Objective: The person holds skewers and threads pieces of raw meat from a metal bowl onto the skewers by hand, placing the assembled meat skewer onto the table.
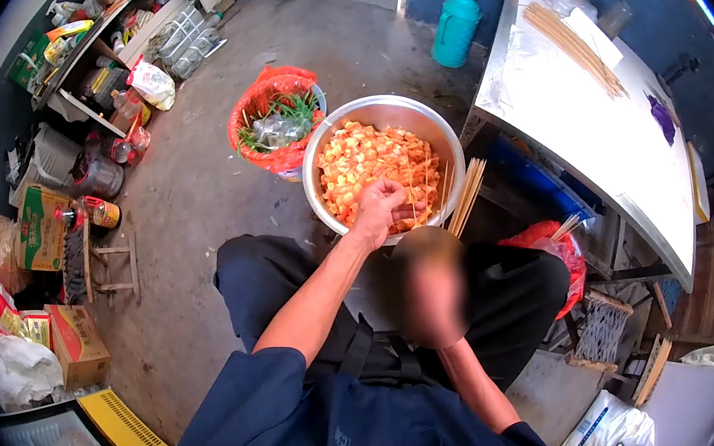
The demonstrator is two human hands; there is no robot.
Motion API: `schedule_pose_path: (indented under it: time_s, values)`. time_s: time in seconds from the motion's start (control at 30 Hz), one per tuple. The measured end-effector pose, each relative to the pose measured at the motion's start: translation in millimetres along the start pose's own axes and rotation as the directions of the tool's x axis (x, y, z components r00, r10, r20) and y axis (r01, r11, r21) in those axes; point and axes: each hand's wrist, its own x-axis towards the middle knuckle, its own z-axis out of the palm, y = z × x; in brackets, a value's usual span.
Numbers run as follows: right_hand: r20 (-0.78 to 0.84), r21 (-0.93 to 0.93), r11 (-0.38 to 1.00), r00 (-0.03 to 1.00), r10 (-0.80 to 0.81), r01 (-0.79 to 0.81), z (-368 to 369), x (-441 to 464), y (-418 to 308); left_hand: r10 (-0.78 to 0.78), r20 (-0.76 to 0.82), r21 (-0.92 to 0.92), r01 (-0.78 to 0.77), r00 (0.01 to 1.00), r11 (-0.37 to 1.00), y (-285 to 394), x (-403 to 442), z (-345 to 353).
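Observation:
A large metal bowl [314, 194] full of orange-red seasoned chunks [358, 159] stands in front of my knees. Over its near side is my left hand [380, 209], thumb and forefinger pinched together; what lies between them is too small to make out. A few thin wooden skewers [444, 187] stick up beside those fingers, across the bowl's right part. My right hand [434, 298] is above my lap, and a blurred patch hides its fingers. Just beyond it, a thicker bundle of bare skewers [468, 198] leans against the bowl's right rim. Whether my right hand grips any is hidden.
A red-bag-lined bucket [252, 151] with greens adjoins the bowl. On the right, a white table [567, 117] carries more skewers [572, 47]. A teal flask [456, 28] stands behind. Below the table is a red bag [571, 263]; boxes [77, 342] line the left.

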Motion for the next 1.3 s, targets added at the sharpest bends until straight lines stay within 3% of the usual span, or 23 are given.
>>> schedule_pose_path:
  time_s: [0.17, 0.27, 0.37, 0.43, 0.47, 0.53, 0.57, 0.63, 0.77, 0.87, 0.93, 1.3]
  values:
    - [-0.025, 0.000, 1.000, 1.000, 0.010, -0.010, -3.4, 0.3, 2.4, 0.048, 0.031, 0.038, -0.049, 0.998, 0.998, -5.3, 2.7, -3.4]
    - [0.007, -0.034, 0.999, 1.000, -0.022, 0.022, -8.4, 0.1, 13.1, 0.126, -0.060, -0.012, -0.127, 0.990, 0.992, -2.0, 7.9, -5.6]
    - [0.105, -0.201, 0.968, 0.986, -0.131, 0.150, -14.5, -0.4, 24.9, 0.120, -0.178, -0.018, -0.125, 0.977, 0.992, 12.4, 6.3, -3.5]
    - [0.048, -0.137, 0.989, 0.997, 0.058, -0.051, -4.5, -19.6, -2.4, 0.151, -0.213, 0.005, -0.153, 0.965, 0.988, 15.2, 6.0, -6.2]
    - [0.050, -0.137, 0.989, 0.997, 0.060, -0.053, -7.9, -17.6, 5.8, 0.162, -0.219, -0.024, -0.171, 0.962, 0.985, 13.4, 8.6, -9.9]
    - [0.093, -0.281, 0.951, 0.990, -0.110, 0.132, -10.7, -13.9, 17.8, 0.177, -0.235, 0.005, -0.181, 0.956, 0.983, 14.5, 8.4, -9.7]
    - [0.093, -0.281, 0.951, 0.990, -0.110, 0.132, -15.2, -14.2, 21.3, 0.191, -0.248, 0.031, -0.190, 0.950, 0.981, 15.0, 8.4, -9.3]
    - [0.042, -0.207, 0.978, 0.998, 0.046, -0.036, -6.4, -24.0, 1.3, 0.198, -0.275, 0.036, -0.196, 0.941, 0.980, 13.0, 12.3, -14.3]
    - [0.099, -0.200, 0.974, 0.992, -0.084, 0.102, -18.7, -19.3, 24.3, 0.197, -0.326, 0.050, -0.191, 0.925, 0.980, 18.0, 11.8, -15.6]
    - [0.114, -0.249, 0.961, 0.989, -0.093, 0.119, -19.8, -21.1, 23.4, 0.182, -0.343, 0.026, -0.185, 0.921, 0.982, 19.3, 11.4, -13.9]
    - [0.074, -0.202, 0.977, 0.994, 0.081, -0.064, -12.3, -28.5, 7.4, 0.181, -0.333, -0.003, -0.193, 0.925, 0.981, 18.3, 13.0, -16.3]
    - [0.066, -0.201, 0.979, 0.996, 0.059, -0.044, -13.5, -31.6, 5.3, 0.168, -0.303, -0.194, -0.233, 0.938, 0.953, 22.7, 13.5, -19.0]
